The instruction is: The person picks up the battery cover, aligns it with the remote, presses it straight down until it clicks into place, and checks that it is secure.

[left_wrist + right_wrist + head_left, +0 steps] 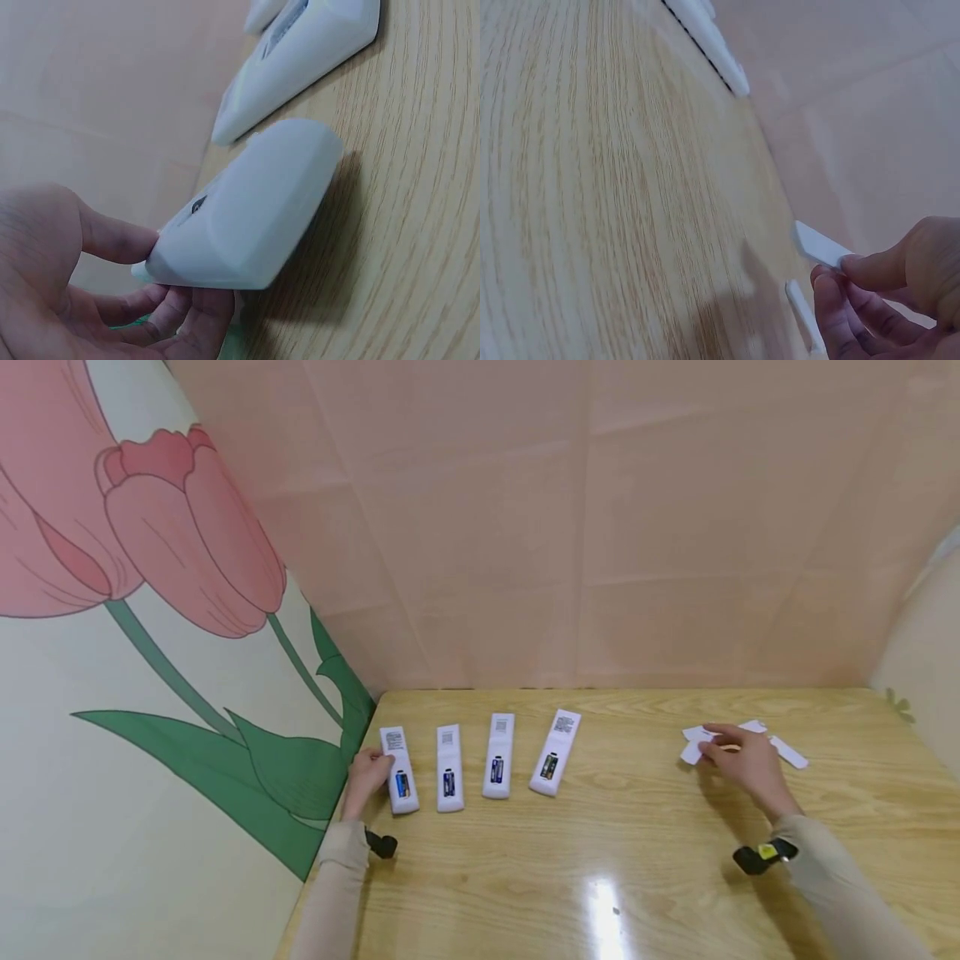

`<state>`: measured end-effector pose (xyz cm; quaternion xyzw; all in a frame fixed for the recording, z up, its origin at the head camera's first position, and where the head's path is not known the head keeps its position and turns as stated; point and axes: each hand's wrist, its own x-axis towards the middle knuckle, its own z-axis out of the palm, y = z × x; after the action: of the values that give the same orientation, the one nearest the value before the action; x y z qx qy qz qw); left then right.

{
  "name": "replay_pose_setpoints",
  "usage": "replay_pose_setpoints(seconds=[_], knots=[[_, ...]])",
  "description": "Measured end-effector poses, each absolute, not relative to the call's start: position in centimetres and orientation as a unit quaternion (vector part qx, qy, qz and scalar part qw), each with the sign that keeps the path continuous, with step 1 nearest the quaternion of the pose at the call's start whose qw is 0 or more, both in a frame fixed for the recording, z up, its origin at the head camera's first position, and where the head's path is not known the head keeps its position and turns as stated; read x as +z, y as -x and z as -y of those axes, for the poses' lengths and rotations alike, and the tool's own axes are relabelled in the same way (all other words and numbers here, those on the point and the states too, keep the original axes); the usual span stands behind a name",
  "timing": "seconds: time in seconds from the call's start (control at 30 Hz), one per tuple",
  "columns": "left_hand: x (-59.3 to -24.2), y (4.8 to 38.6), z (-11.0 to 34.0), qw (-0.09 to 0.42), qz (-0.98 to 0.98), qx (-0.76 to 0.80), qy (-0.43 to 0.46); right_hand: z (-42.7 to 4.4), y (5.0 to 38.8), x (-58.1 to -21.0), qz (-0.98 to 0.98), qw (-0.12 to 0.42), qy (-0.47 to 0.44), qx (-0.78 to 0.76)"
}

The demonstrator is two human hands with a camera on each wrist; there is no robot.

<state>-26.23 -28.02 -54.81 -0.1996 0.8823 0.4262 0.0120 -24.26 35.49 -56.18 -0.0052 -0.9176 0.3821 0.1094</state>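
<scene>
My left hand (367, 774) grips the leftmost white remote control (393, 745) between thumb and fingers. Its back faces up, with batteries showing in the uncovered compartment. In the left wrist view, this remote (262, 206) is tilted, part of it raised off the table above its shadow. Over on the right side, my right hand (750, 766) pinches a small white battery cover (821, 246) between thumb and fingers. Below it lies another white cover (801, 309). More flat white covers (789, 752) lie around the right hand, partly hidden by it.
Three more white remotes, the second (449, 747), third (501, 743) and rightmost one (558, 739), lie back up in a row with batteries exposed. The wooden table (525, 877) meets a pinkish cloth wall (480, 543) behind and a tulip-printed wall (225, 827) at left.
</scene>
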Motion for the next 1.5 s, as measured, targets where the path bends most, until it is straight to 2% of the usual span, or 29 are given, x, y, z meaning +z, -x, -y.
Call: replay_pose_setpoints(seconds=[0.2, 0.53, 1.0, 1.5], knots=[[-54.6, 25.7, 27.8, 0.020, -0.876, 0.434, 0.209, -34.8, 23.8, -55.8, 0.886, 0.095, 0.005, 0.453], [-54.2, 25.9, 27.1, -0.001, -0.871, 0.449, 0.197, -34.5, 23.5, -55.4, 0.828, 0.082, 0.008, 0.554], [-54.1, 26.0, 25.6, -0.012, -0.853, 0.490, 0.181, -33.9, 23.1, -54.7, 0.834, 0.065, 0.009, 0.547], [-53.1, 25.8, 23.5, 0.003, -0.835, 0.523, 0.171, -32.6, 22.5, -54.3, 0.811, 0.060, -0.001, 0.582]])
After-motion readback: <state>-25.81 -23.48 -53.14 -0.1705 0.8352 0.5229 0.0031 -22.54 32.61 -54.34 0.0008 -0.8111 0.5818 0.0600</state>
